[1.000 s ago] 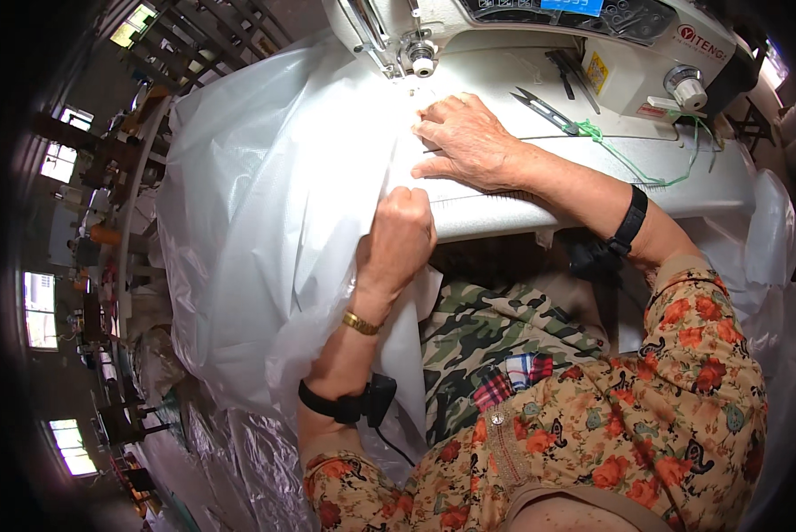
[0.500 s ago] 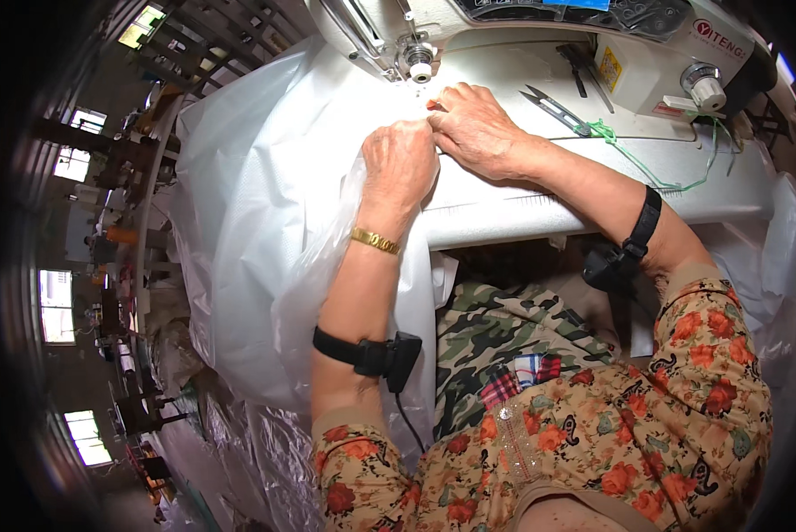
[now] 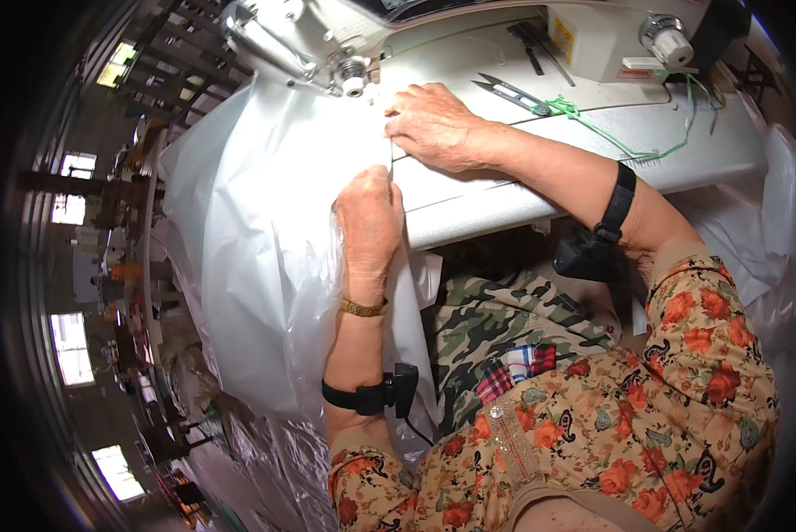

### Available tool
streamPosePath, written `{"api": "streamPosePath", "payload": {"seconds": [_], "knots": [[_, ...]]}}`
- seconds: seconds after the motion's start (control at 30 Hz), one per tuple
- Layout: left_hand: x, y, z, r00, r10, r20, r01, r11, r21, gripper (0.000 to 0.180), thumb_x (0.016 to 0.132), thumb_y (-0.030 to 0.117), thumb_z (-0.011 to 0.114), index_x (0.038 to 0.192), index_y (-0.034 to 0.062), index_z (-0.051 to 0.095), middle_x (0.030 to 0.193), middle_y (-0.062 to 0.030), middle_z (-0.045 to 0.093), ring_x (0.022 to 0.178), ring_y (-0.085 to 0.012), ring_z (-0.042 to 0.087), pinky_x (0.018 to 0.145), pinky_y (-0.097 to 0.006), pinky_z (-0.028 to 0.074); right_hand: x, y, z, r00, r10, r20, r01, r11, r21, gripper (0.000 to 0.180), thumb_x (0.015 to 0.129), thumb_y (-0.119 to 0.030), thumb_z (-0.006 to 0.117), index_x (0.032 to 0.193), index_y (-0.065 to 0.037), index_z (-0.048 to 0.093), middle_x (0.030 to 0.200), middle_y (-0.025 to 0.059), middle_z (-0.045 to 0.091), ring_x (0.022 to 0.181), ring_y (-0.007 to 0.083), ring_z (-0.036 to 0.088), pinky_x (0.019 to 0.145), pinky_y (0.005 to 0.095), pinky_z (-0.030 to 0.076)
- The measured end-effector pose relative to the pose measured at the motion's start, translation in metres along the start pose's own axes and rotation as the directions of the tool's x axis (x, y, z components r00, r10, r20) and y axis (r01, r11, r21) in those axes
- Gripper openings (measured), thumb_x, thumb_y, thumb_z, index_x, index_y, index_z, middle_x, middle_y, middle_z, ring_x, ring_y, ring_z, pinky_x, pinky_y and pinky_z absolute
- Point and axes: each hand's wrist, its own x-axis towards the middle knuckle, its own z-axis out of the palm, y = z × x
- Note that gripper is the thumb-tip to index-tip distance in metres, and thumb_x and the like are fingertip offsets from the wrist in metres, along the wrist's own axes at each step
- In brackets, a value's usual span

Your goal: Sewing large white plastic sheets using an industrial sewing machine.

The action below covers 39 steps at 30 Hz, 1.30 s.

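A large white plastic-looking sheet lies over the left of the sewing machine bed and hangs down past its front. My left hand is closed on the sheet's right edge, nearer to me than the needle area. Just right of the sewing machine head, my right hand has its fingers bent together at the same edge, close to the presser foot. Its fingertips pinch the edge, though bright glare washes out the detail there. The needle itself cannot be made out.
Thread snips lie on the machine bed beyond my right forearm, with green thread trailing from them. A dark slim tool lies farther back. Clear plastic film hangs at the lower left.
My left hand has slid toward me along the sheet's edge, away from my right hand. My right hand stays by the presser foot. The whole view has shifted, so the machine appears farther left.
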Motion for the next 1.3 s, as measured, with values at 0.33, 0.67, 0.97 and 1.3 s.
{"api": "streamPosePath", "payload": {"seconds": [0.33,0.67,0.97,1.3], "knots": [[0.03,-0.02,0.008,0.998,-0.034,-0.044,0.037,0.997,0.067,0.011,0.081,0.003,0.057,0.072,-0.0043,0.058,0.074,-0.0249,0.06,0.073,-0.0417,0.06,0.07,-0.049,0.048,0.001,-0.005,0.015,0.993,-0.031,-0.118,0.025,0.998,-0.051,0.024,0.089,-0.022,0.053,0.087,-0.004,0.069,0.099,0.0114,0.056,0.103,0.0271,0.051,0.092,0.0429,0.037],[0.042,-0.025,0.018,0.998,-0.03,-0.051,0.038,0.986,0.164,0.011,0.081,0.004,0.059,0.075,-0.0049,0.061,0.074,-0.0243,0.062,0.073,-0.0406,0.061,0.07,-0.048,0.048,0.018,0.004,0.015,0.887,0.414,-0.203,-0.186,0.724,0.664,0.03,0.09,-0.024,0.059,0.1,0.003,0.068,0.101,0.0185,0.069,0.099,0.029,0.064,0.09,0.0402,0.048],[0.039,-0.015,0.02,0.996,-0.058,-0.068,0.064,0.993,0.1,0.011,0.081,0.003,0.059,0.072,-0.004,0.059,0.074,-0.0223,0.062,0.073,-0.0402,0.06,0.069,-0.048,0.048,0.028,0.019,0.02,0.805,0.526,-0.274,-0.087,0.562,0.822,0.031,0.087,-0.024,0.066,0.106,0.0,0.071,0.095,0.0136,0.072,0.09,0.0171,0.066,0.084,0.0303,0.05],[0.03,-0.016,0.02,0.992,-0.005,-0.129,0.009,1.0,0.025,0.011,0.081,0.002,0.058,0.072,-0.005,0.058,0.073,-0.0233,0.06,0.071,-0.0408,0.059,0.069,-0.047,0.047,0.029,0.016,0.021,0.797,0.481,-0.366,-0.122,0.722,0.681,0.027,0.089,-0.026,0.064,0.102,-0.003,0.072,0.086,0.0164,0.071,0.076,0.0238,0.067,0.074,0.0351,0.05]]}}
